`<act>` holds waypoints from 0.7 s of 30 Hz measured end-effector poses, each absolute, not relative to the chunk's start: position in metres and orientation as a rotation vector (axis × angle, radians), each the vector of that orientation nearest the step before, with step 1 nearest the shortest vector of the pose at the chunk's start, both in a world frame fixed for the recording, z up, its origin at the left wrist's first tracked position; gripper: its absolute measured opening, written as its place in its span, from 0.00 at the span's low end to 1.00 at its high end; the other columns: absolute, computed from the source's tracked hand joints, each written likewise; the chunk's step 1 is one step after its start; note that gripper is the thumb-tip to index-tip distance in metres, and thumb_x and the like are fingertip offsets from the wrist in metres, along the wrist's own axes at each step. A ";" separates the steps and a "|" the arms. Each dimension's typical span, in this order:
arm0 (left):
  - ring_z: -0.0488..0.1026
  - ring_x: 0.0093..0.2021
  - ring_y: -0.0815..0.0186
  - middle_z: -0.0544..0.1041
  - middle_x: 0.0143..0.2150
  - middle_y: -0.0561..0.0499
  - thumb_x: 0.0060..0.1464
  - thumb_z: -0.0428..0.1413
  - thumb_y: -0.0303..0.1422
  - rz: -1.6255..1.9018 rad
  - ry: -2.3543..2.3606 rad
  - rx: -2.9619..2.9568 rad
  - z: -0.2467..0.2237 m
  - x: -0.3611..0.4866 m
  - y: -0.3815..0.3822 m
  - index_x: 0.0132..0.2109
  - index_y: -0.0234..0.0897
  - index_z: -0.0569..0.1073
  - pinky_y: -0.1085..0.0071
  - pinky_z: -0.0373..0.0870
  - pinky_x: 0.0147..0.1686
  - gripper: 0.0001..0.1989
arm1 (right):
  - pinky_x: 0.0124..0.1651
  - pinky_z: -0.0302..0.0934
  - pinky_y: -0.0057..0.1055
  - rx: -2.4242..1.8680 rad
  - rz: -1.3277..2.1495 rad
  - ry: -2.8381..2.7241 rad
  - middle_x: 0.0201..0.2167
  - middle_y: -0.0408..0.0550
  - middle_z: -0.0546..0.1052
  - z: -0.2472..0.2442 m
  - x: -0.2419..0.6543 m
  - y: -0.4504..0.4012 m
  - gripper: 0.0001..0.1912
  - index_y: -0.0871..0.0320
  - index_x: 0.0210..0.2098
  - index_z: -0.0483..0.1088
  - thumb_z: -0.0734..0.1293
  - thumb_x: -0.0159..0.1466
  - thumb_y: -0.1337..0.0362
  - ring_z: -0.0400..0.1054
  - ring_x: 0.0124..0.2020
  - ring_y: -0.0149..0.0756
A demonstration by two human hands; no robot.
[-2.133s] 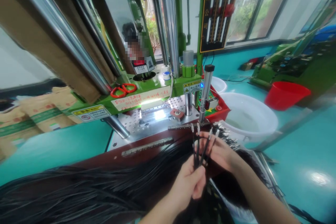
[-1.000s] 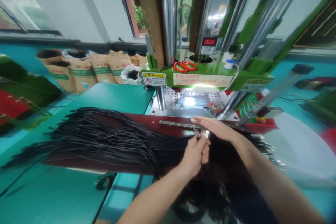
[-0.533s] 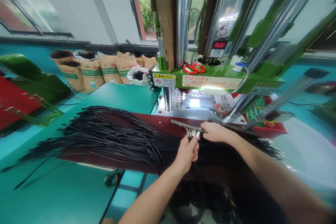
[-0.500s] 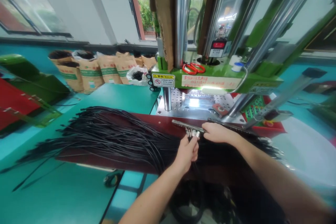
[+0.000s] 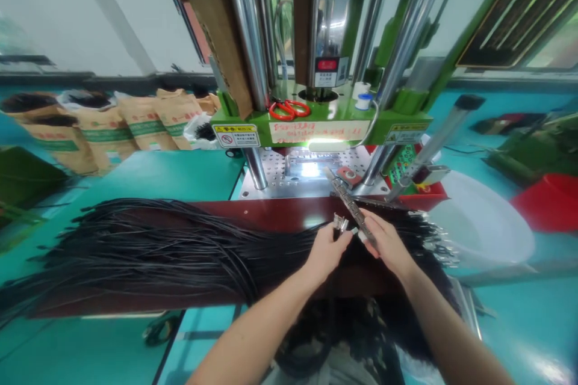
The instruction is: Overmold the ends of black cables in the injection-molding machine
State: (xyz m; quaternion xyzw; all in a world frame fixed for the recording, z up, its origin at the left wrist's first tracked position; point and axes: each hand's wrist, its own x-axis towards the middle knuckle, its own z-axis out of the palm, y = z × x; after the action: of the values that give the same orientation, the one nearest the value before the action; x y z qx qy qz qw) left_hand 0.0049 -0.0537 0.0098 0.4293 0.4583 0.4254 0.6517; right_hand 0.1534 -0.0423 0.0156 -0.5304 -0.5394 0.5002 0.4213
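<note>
In the middle of the head view, my left hand (image 5: 326,251) is closed around a small bunch of cable ends, whose silvery metal connectors (image 5: 340,222) poke up past the fingers. My right hand (image 5: 385,242) grips one end of a narrow metal bar (image 5: 347,197) with notches along it. The bar slants up and left toward the machine, its lower end close to my left fingertips. Beneath both hands lies a thick pile of black cables (image 5: 171,252) across a dark red board (image 5: 280,212). Whether the connectors touch the bar, I cannot tell.
Ahead stands a green press (image 5: 271,132) with steel columns and a perforated metal plate (image 5: 266,187). Red-handled scissors (image 5: 289,109) lie on its crossbeam. A red tray (image 5: 427,200) and white round tub (image 5: 483,216) are at right. Paper sacks (image 5: 144,123) line the left wall.
The view has swung right. The metal bar has turned from nearly level to a steep slant, and my right hand now holds it by its lower end. My left hand keeps the connectors.
</note>
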 end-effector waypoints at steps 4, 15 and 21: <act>0.54 0.18 0.75 0.61 0.17 0.57 0.47 0.55 0.38 0.974 1.054 1.126 0.005 0.017 -0.047 0.30 0.34 0.67 0.78 0.51 0.19 0.10 | 0.14 0.42 0.24 -1.259 1.233 -1.220 0.16 0.39 0.66 0.004 0.154 -0.043 0.27 0.63 0.54 0.62 0.58 0.62 0.52 0.52 0.11 0.24; 0.64 0.25 0.71 0.69 0.24 0.52 0.49 0.53 0.35 1.059 1.117 1.296 0.000 0.018 -0.046 0.30 0.34 0.69 0.76 0.60 0.27 0.08 | 0.16 0.52 0.26 -1.352 1.036 -1.407 0.14 0.37 0.62 0.000 0.150 -0.050 0.26 0.59 0.55 0.63 0.60 0.61 0.54 0.53 0.13 0.26; 0.54 0.13 0.77 0.58 0.17 0.60 0.52 0.48 0.46 1.064 1.094 0.991 0.007 0.017 -0.045 0.33 0.36 0.64 0.80 0.49 0.13 0.16 | 0.13 0.47 0.23 -1.277 1.150 -1.211 0.19 0.40 0.68 -0.001 0.154 -0.049 0.24 0.58 0.53 0.65 0.61 0.61 0.54 0.54 0.12 0.24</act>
State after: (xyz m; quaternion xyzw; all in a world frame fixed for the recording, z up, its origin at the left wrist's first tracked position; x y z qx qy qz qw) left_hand 0.0173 -0.0451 0.0071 0.4301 0.4745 0.4614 0.6140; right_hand 0.1540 -0.0487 -0.0013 -0.5272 -0.4998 0.4748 0.4967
